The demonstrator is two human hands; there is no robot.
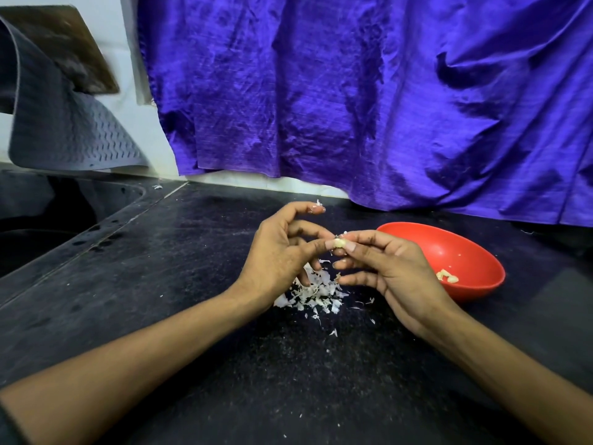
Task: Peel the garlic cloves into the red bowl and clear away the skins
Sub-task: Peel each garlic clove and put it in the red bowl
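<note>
a garlic clove (339,243) is pinched between the fingertips of the left hand (276,252) and the right hand (390,271), above the middle of the black counter (160,316) | a pile of skins (316,292) is heaped beneath the hands | peeled cloves (447,277) are held in the red bowl (465,252), set just right of the hands near the purple cloth (353,91) along the back edge

2 bare forearms, a dark sleeve edge (6,422) at the left elbow.
</note>
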